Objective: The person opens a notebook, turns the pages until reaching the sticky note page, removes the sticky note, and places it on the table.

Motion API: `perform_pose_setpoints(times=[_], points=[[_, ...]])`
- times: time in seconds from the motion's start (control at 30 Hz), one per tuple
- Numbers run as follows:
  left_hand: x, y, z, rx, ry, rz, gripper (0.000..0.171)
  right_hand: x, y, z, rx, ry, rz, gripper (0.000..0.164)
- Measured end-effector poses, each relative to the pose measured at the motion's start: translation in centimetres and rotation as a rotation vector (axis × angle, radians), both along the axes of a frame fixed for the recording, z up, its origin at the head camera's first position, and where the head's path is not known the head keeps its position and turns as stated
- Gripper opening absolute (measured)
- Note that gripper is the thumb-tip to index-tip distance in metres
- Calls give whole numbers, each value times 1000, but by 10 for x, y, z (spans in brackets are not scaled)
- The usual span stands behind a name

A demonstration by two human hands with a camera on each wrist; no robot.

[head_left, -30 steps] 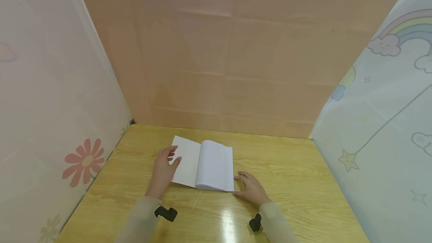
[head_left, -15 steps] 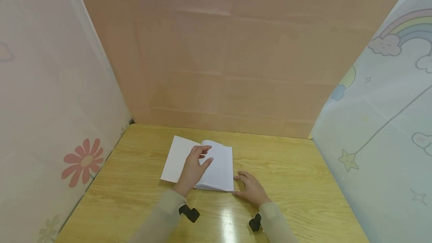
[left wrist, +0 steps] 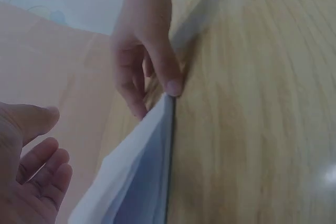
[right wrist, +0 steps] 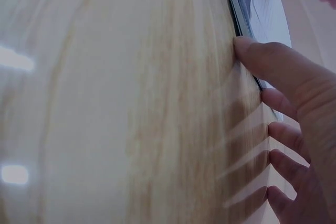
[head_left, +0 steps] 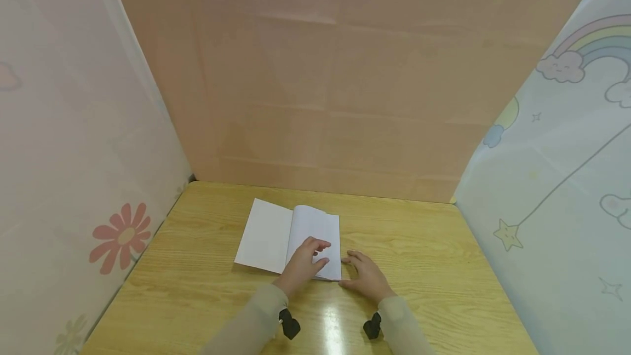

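An open notebook (head_left: 315, 224) lies on the wooden table (head_left: 419, 245), its blank white left leaf (head_left: 263, 237) flat and its right-hand pages bulging up from the spine. Over the lower part of those pages hovers my left hand (head_left: 302, 264), fingers loosely bent, thumb apart, nothing in its grasp. In the left wrist view it is apart from the pages. My right hand (head_left: 367, 278) rests at the notebook's lower right corner. The right wrist view shows its thumb (right wrist: 262, 59) touching the dark cover edge and its fingers (right wrist: 286, 135) spread along the side.
An orange-brown sheet (head_left: 325, 81) stands behind the table. Pale printed sheets flank it, with a red flower (head_left: 125, 237) on the left and a rainbow (head_left: 601, 37) on the right. A light reflection shines on the near tabletop.
My left hand has left the left leaf and moved right and nearer, over the lower right pages. My right hand has stayed at the corner. My left arm now covers the thin ribbon.
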State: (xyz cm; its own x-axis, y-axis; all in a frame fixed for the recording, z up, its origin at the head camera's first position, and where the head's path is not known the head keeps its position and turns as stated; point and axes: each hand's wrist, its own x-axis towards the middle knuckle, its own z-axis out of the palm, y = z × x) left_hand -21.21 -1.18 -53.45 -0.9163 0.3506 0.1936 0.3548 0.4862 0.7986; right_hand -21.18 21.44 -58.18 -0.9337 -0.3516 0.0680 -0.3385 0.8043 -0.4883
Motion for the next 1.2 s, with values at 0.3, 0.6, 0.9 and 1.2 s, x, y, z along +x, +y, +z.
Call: perform_pose_setpoints(times=[0.3, 0.6, 0.9, 1.2], points=[[-1, -3, -28, -112, -63, -18, 26, 2, 0, 3, -13, 4, 9, 57], [-2, -3, -42, -173, -69, -25, 29, 1, 0, 1, 3, -2, 4, 56], [-3, -2, -44, -239, -45, -51, 36, -2, 2, -2, 26, 2, 0, 58], [-3, -4, -44, -248, 8, -71, 24, -2, 1, -3, 32, 7, 1, 58]])
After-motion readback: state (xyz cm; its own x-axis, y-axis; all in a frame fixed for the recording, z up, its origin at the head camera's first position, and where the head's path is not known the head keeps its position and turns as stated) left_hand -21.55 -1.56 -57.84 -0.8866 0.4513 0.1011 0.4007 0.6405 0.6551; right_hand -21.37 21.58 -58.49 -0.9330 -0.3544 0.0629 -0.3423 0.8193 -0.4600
